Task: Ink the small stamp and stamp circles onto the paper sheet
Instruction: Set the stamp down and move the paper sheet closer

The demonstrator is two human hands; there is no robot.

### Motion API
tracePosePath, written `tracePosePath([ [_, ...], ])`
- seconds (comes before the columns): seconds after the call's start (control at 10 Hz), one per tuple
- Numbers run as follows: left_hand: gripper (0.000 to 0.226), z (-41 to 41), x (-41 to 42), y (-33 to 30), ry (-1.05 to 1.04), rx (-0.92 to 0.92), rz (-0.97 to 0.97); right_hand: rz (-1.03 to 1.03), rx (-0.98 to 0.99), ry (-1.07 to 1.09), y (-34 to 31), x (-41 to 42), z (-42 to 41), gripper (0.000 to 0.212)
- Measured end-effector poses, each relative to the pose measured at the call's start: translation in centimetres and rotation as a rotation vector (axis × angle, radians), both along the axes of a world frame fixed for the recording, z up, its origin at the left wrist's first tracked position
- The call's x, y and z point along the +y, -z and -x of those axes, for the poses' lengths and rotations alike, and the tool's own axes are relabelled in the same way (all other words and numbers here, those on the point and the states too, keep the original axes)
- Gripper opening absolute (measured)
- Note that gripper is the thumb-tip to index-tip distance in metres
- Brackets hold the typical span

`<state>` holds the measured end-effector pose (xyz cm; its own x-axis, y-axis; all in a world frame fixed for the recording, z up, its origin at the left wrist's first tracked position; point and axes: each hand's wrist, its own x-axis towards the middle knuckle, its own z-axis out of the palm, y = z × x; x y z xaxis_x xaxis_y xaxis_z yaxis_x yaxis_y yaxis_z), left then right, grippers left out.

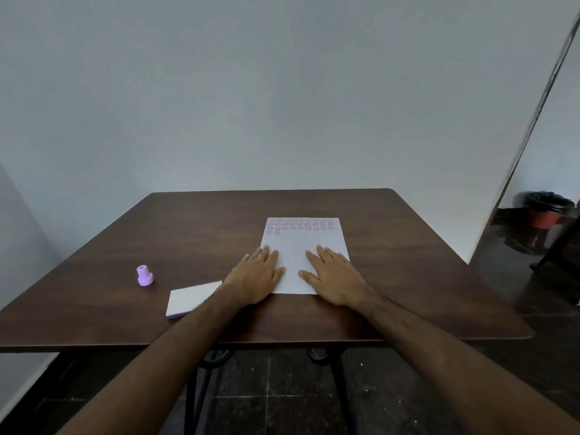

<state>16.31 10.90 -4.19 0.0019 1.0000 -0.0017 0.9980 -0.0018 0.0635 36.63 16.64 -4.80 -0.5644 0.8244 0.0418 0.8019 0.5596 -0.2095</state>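
Note:
A white paper sheet (303,240) lies on the dark wooden table (194,233), with several rows of purple stamped circles across its far end. My left hand (255,276) rests flat on the sheet's near left corner, fingers apart, holding nothing. My right hand (332,277) lies flat on the near right part of the sheet, also holding nothing. The small purple stamp (145,275) stands upright on the table far to the left, apart from both hands. A white-lidded ink pad (191,299) with a purple base lies closed beside my left forearm.
The table's near edge runs just below my forearms, with black metal legs underneath. A pale wall stands behind the table. At the right, a dark tiled floor holds a red pot with a black bag (546,210).

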Motion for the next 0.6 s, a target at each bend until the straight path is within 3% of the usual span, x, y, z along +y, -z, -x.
tracePosePath([
  [0.3,0.056,1.1,3.1,-0.8,0.083,-0.042,-0.039,-0.104,-0.079,-0.073,-2.0,2.3,0.0,0.069],
  [0.4,0.045,1.4,3.7,-1.0,0.116,-0.007,-0.086,-0.072,-0.101,-0.092,-3.0,3.3,0.4,0.063],
  [0.6,0.06,1.6,4.0,-4.2,0.106,-0.038,0.066,0.117,-0.247,-0.114,-7.0,4.3,1.6,0.057],
])
